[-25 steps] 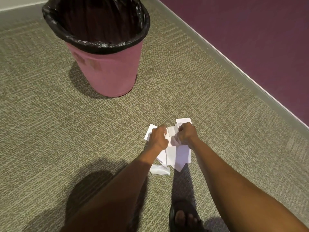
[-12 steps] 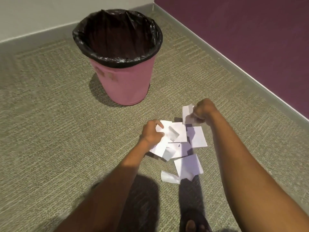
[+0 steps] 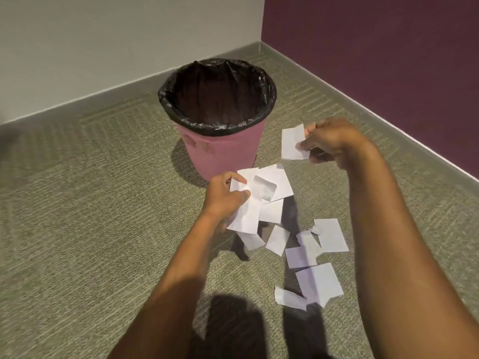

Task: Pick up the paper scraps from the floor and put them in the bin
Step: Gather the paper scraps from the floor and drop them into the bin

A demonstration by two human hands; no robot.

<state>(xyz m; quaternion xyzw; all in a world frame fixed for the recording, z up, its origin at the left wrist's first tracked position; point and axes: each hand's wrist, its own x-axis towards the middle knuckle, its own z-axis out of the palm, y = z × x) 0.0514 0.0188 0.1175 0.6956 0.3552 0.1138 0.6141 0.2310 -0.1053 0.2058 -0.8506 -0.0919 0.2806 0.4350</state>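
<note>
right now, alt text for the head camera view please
Two bare hands hold white paper scraps above a grey-green carpet: the left hand grips a bunch, the right hand pinches one scrap. A pink bin with a black liner stands just beyond, more scraps lying below.

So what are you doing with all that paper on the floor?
A person is tidying up torn paper. The left hand is gripping a bunch of white scraps, and the right hand is holding one single scrap up beside the pink bin. The bin has a black bag in it and looks empty so far. More loose scraps lie on the carpet, waiting to be picked up.
</note>
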